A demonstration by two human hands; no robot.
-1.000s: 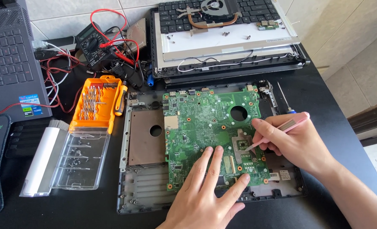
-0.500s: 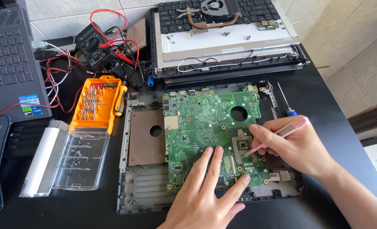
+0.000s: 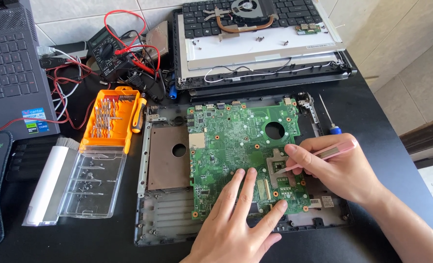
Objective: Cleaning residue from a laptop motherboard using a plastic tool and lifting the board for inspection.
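Motherboard (image 3: 241,146) worked on in an opened laptop base (image 3: 163,219).
It is pressed by the spread left hand (image 3: 241,219); pink tweezers (image 3: 323,155) are pinched by the right hand (image 3: 336,168).

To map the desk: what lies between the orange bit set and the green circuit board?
In the head view, a brown metal plate in the grey laptop base.

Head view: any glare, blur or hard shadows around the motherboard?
Head view: bright even daylight, sharp throughout; the green motherboard shows no blown-out glare; soft shadow under the left hand; the right hand and its pink tool are crisp; mild sheen on the clear plastic lid.
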